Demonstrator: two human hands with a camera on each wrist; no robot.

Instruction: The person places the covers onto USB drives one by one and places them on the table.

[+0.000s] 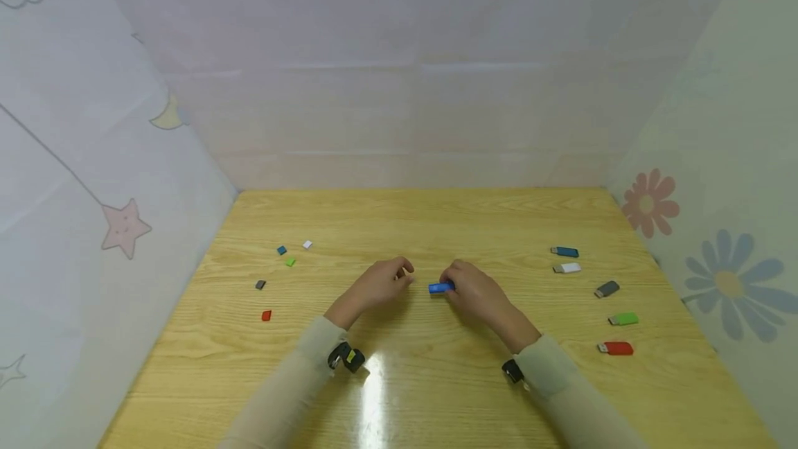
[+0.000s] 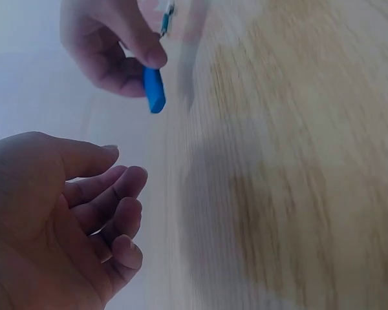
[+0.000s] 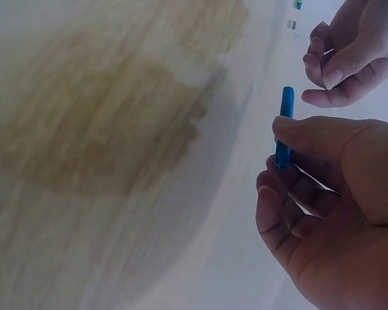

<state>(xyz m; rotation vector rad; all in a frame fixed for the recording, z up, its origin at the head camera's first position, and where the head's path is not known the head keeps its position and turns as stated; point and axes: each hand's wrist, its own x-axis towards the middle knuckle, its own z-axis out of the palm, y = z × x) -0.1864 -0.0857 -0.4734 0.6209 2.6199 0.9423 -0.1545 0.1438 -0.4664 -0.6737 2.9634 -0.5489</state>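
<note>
Between thumb and fingers, my right hand [image 1: 479, 294] pinches a bright blue USB flash drive [image 1: 439, 288] near the middle of the table. In the right wrist view the blue stick [image 3: 287, 102] pokes out past the thumb tip, its other end showing below the thumb. No bare metal plug shows on it. My left hand [image 1: 379, 284] is a short way left of the drive, fingers loosely bent with nothing between them. From the left wrist view, its thumb and fingertips stand apart, below the drive's blue end [image 2: 155, 97].
At the right lie uncapped flash drives: blue [image 1: 567, 252], white [image 1: 569, 268], grey [image 1: 607, 288], green [image 1: 625, 319] and red [image 1: 618, 348]. Small caps lie at the left: blue [image 1: 282, 250], white [image 1: 307, 244], green [image 1: 290, 262], grey [image 1: 260, 285] and red [image 1: 267, 315].
</note>
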